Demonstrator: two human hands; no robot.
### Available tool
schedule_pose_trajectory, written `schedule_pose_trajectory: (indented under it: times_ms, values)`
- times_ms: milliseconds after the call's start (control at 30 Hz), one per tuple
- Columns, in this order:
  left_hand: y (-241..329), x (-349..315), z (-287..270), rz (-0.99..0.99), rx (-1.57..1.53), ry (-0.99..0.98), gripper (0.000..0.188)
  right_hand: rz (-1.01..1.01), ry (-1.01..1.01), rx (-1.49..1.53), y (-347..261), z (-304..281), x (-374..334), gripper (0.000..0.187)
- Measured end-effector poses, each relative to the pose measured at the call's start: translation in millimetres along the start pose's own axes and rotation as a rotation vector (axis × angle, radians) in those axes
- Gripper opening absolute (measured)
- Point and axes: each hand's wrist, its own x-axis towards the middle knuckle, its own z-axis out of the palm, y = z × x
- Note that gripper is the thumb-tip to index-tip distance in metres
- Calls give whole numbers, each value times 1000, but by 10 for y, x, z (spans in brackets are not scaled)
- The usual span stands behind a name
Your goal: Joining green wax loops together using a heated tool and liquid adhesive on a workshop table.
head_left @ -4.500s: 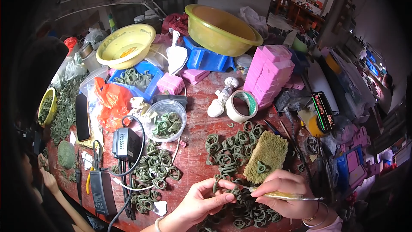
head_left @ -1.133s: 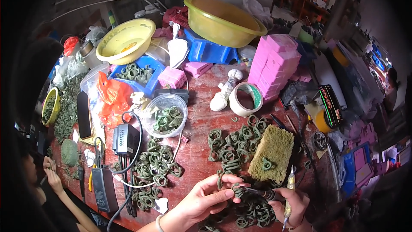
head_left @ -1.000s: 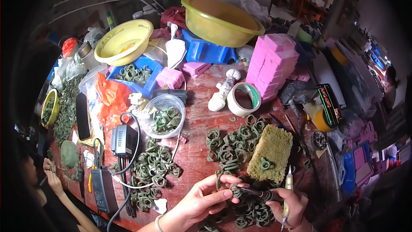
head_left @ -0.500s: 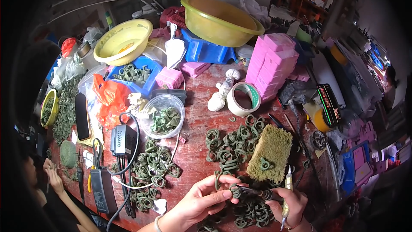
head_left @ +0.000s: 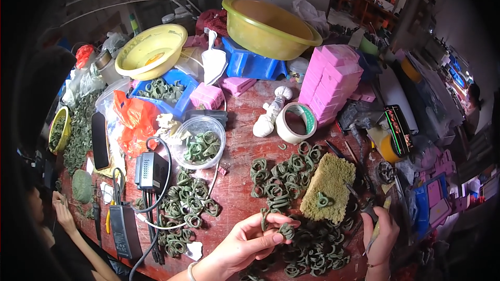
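Note:
My left hand [head_left: 250, 240] pinches a dark green ring [head_left: 286, 230] between thumb and fingertips, and a second green ring [head_left: 264, 219] hangs on a finger. My right hand [head_left: 381, 237] is closed around a black-handled pen-like tool [head_left: 368, 209], whose thin tip points at the right edge of the sponge; whether it touches cannot be made out. A yellowish slim carving tool [head_left: 376, 231] is held in the same hand. On the coarse yellow-green sponge [head_left: 338, 177] lies a green ring piece [head_left: 323, 199]. Heaps of green rings [head_left: 312, 255] lie below and beside the sponge.
Left of centre are a clear tub [head_left: 200, 142], a black power adapter [head_left: 125, 231] with cables and more rings [head_left: 190, 198]. Farther back stand a tape roll [head_left: 296, 123], stacked pink boxes [head_left: 331, 83] and yellow basins [head_left: 271, 28]. Another person's hand [head_left: 63, 213] is at far left.
My right hand has moved right with both tools, taking the black-handled tool's tip from the pinched ring to the sponge's right edge. My left hand still holds the ring in nearly the same place.

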Motion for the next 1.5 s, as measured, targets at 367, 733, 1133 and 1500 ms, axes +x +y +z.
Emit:
schedule_pose_trajectory:
  times_ms: [367,733,1133,1500]
  values:
    - [4,-16,30,33,182,126,32,-228,-164,411,-472,-16,-107,29]
    - [-12,-17,-5,23,176,93,31,-189,-159,391,-460,50,-128,35]
    - [-53,-1,-21,26,85,35,35,-234,-174,410,-493,27,-109,30]
    - [-80,4,-62,24,61,17,36,-253,-195,375,-492,31,-105,29]
